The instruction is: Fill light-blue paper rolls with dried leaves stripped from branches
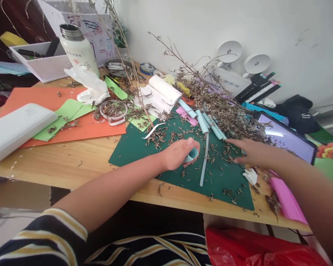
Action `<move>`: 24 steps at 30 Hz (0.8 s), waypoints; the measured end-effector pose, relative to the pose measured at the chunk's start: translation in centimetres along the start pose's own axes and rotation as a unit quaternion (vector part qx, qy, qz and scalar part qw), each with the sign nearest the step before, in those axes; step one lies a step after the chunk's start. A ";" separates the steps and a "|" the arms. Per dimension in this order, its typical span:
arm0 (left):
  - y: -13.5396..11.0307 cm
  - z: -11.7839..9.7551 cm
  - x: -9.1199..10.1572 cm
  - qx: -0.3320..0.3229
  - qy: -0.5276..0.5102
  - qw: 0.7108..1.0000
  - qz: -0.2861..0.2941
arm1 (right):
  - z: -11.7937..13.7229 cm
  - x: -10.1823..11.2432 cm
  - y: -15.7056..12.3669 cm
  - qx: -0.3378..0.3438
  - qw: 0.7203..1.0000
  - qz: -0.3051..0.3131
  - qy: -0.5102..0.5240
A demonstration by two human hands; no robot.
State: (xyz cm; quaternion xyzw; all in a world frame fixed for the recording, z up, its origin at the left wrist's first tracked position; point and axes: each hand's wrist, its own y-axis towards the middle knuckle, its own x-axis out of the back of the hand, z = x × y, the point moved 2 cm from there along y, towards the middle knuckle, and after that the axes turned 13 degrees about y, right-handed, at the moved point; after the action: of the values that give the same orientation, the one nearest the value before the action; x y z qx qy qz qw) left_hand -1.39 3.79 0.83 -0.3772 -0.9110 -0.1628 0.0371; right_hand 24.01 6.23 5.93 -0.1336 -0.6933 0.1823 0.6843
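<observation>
Partly hidden, blue paper (192,153) sits grasped in left fingers (190,142), right fingers (237,142) loosely outstretched.

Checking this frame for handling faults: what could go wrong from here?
1. The left hand grips a light-blue paper roll; squeezing harder could crease it.
2. The right hand is beside the dried branches; brushing them could shed more leaf bits onto the green mat.
3. The white bottle stands uncapped near orange paper; if knocked, any liquid inside might spill.
</observation>
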 end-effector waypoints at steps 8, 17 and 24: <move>0.0 0.0 -0.1 -0.007 -0.031 0.999 -0.007 | -3.3 -3.9 1.0 0.030 0.996 0.027 -0.076; 0.1 0.1 -0.1 -0.002 -0.048 0.999 -0.003 | -3.1 -3.9 1.6 0.111 0.993 -0.018 -0.034; 0.0 0.0 0.0 -0.006 -0.022 1.000 -0.005 | -1.5 -2.4 1.0 0.111 0.993 -0.042 -0.014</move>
State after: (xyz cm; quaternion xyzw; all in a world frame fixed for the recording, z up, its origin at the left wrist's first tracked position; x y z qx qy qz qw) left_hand -1.38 3.76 0.85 -0.3763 -0.9124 -0.1601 0.0143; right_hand 25.50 6.23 3.30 -0.0251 -0.6833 0.2315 0.6920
